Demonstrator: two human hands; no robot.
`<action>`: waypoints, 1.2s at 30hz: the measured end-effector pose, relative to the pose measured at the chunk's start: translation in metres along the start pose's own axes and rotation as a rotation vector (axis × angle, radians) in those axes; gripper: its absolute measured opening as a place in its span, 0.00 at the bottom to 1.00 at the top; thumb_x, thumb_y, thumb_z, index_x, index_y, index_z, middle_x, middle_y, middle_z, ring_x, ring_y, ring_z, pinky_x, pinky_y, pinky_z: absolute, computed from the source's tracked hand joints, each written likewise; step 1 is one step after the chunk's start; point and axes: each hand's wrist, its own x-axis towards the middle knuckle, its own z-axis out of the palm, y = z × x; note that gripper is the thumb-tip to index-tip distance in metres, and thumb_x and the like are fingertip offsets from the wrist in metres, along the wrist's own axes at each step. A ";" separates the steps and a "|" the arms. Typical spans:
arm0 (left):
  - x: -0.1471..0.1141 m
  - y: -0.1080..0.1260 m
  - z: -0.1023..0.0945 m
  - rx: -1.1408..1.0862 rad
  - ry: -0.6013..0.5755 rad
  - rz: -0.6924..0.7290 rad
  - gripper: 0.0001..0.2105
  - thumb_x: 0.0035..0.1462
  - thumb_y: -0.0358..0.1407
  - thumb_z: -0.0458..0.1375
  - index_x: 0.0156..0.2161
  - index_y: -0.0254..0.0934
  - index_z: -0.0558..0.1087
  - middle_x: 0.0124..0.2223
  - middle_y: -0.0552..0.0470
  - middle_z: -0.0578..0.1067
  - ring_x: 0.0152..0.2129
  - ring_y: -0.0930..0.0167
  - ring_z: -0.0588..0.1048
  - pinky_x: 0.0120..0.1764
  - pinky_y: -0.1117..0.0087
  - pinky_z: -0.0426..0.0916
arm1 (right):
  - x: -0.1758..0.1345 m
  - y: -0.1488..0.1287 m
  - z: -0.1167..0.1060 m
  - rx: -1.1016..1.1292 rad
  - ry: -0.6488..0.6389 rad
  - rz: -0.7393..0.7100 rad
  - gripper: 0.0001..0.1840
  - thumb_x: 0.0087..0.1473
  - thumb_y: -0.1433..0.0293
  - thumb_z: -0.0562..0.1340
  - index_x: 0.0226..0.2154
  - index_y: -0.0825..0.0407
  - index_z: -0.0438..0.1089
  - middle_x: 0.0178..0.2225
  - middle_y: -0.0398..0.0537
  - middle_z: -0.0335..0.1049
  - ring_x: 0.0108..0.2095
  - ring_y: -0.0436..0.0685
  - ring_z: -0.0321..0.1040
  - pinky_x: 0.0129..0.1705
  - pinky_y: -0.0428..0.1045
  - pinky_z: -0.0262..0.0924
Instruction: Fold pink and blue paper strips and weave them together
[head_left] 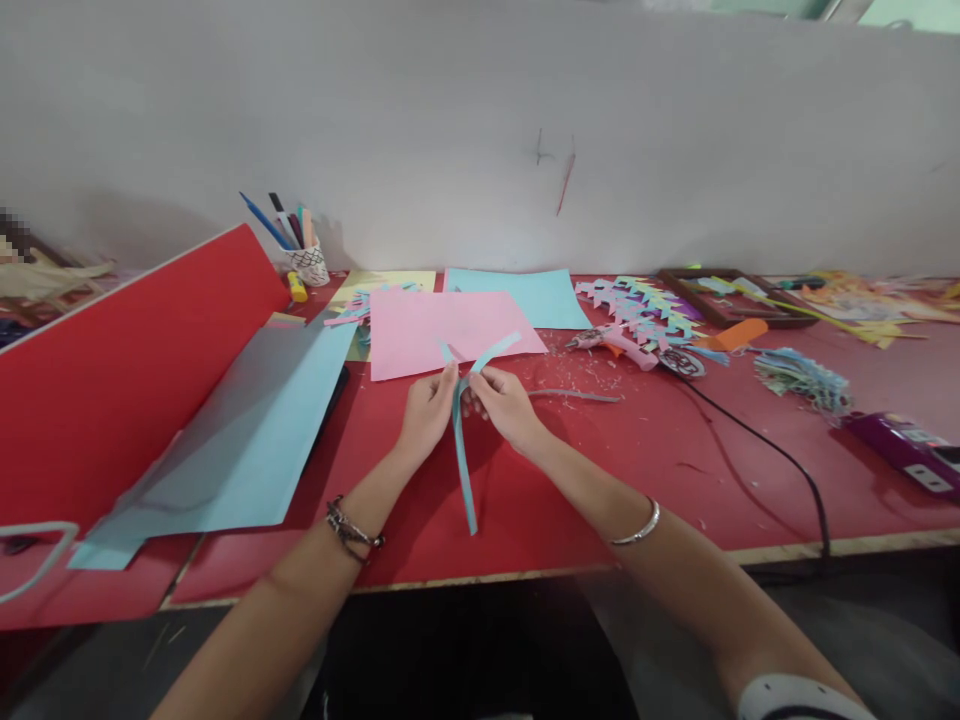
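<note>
Light-blue paper strips (464, 470) cross between my two hands over the red table. My left hand (429, 405) is closed, pinching the strips between thumb and fingers near the crossing. Close beside it, my right hand (504, 400) is closed on the strips too, from the other side. One end hangs down toward the table's front edge, and others point up over a pink paper sheet (450, 325). Another thin strip (576, 395) extends to the right, beyond my right hand. How the strips are folded or joined at the crossing is hidden by my fingers.
A red folder (135, 370) stands open at left with blue sheets (247, 430). Behind are a blue sheet (525, 295) and a pen cup (307, 262). To the right lie a pink glue gun (619, 343) with a black cord (757, 447), cut-paper garlands (645, 312) and a purple box (904, 455).
</note>
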 end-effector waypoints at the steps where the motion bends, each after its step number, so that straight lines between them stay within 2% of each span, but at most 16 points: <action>1: 0.000 0.000 0.000 0.003 -0.028 0.007 0.23 0.52 0.48 0.44 0.15 0.36 0.63 0.14 0.55 0.66 0.12 0.76 0.64 0.19 0.75 0.59 | 0.000 0.000 -0.001 0.008 0.033 -0.010 0.17 0.49 0.67 0.52 0.13 0.52 0.54 0.11 0.35 0.54 0.13 0.43 0.52 0.17 0.42 0.46; 4: 0.002 -0.002 0.000 0.048 -0.061 0.024 0.21 0.51 0.48 0.46 0.16 0.36 0.63 0.15 0.55 0.66 0.13 0.76 0.64 0.20 0.75 0.59 | 0.001 0.000 -0.003 0.035 0.095 -0.023 0.18 0.49 0.64 0.53 0.13 0.51 0.52 0.11 0.34 0.52 0.13 0.43 0.52 0.18 0.42 0.47; 7: 0.002 -0.005 0.000 0.119 -0.041 0.064 0.21 0.53 0.46 0.45 0.16 0.36 0.64 0.15 0.56 0.66 0.14 0.76 0.65 0.21 0.75 0.58 | 0.001 0.000 -0.002 0.024 0.046 -0.013 0.18 0.47 0.61 0.54 0.13 0.51 0.53 0.12 0.34 0.53 0.13 0.43 0.51 0.18 0.43 0.47; 12: 0.000 -0.006 -0.001 0.164 0.010 0.090 0.20 0.53 0.43 0.45 0.16 0.36 0.64 0.14 0.57 0.65 0.13 0.76 0.64 0.20 0.75 0.57 | 0.000 -0.004 0.000 -0.016 0.023 -0.020 0.14 0.44 0.67 0.55 0.13 0.52 0.55 0.12 0.34 0.54 0.14 0.43 0.50 0.18 0.42 0.46; 17: -0.002 -0.003 -0.001 0.135 0.105 0.056 0.20 0.54 0.44 0.44 0.16 0.36 0.62 0.14 0.56 0.64 0.14 0.76 0.63 0.19 0.75 0.56 | -0.001 -0.006 0.001 0.017 0.009 0.071 0.12 0.44 0.71 0.53 0.13 0.53 0.56 0.11 0.34 0.54 0.13 0.42 0.49 0.17 0.42 0.45; 22: 0.001 -0.005 0.002 0.095 -0.026 0.066 0.19 0.53 0.44 0.44 0.17 0.35 0.63 0.16 0.56 0.66 0.15 0.76 0.64 0.21 0.75 0.58 | 0.001 0.000 -0.001 0.105 0.072 0.026 0.14 0.44 0.68 0.53 0.13 0.51 0.52 0.11 0.33 0.51 0.13 0.42 0.51 0.18 0.42 0.46; 25: 0.001 -0.006 0.002 0.135 -0.038 0.080 0.17 0.52 0.42 0.45 0.18 0.35 0.64 0.16 0.57 0.65 0.15 0.76 0.63 0.21 0.76 0.57 | 0.002 0.002 -0.003 0.115 0.107 0.004 0.14 0.44 0.64 0.53 0.14 0.51 0.52 0.12 0.33 0.51 0.14 0.43 0.50 0.18 0.42 0.45; 29: 0.001 -0.007 0.001 0.153 0.020 0.086 0.16 0.51 0.41 0.47 0.17 0.35 0.63 0.15 0.59 0.62 0.15 0.77 0.61 0.20 0.76 0.54 | 0.002 0.001 -0.001 0.064 0.057 -0.036 0.14 0.42 0.61 0.56 0.15 0.52 0.55 0.14 0.34 0.51 0.17 0.43 0.47 0.20 0.43 0.44; 36: -0.001 -0.008 0.002 0.120 0.079 0.092 0.17 0.51 0.43 0.45 0.18 0.36 0.63 0.17 0.57 0.63 0.17 0.76 0.62 0.22 0.75 0.56 | 0.001 0.000 0.000 0.057 -0.006 -0.037 0.14 0.43 0.62 0.55 0.15 0.51 0.53 0.14 0.33 0.48 0.17 0.43 0.46 0.20 0.43 0.42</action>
